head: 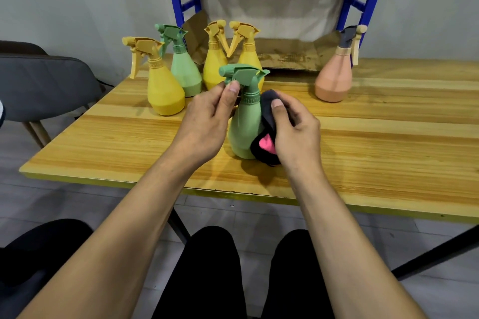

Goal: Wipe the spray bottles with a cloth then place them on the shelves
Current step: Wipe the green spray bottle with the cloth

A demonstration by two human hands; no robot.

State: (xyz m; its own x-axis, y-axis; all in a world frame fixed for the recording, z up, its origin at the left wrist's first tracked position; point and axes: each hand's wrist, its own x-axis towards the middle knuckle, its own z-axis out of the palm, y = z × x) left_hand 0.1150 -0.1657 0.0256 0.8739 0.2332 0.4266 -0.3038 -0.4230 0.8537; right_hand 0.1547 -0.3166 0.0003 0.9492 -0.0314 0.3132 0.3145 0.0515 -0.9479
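A green spray bottle point(244, 127) stands upright on the wooden table point(375, 142) in front of me. My left hand point(207, 124) pinches its trigger head between thumb and fingers. My right hand point(295, 132) grips a dark cloth with a pink patch point(267, 142) and presses it against the bottle's right side. Behind stand three yellow bottles point(164, 90), point(215, 65), point(249, 57) and a second green bottle point(184, 67). A peach bottle with a dark head point(334, 77) stands apart at the right.
A blue metal shelf frame point(363, 0) rises behind the table, with worn cardboard point(287, 57) on its lowest level. A grey chair point(44, 85) stands to the left. My knees are below the table's near edge.
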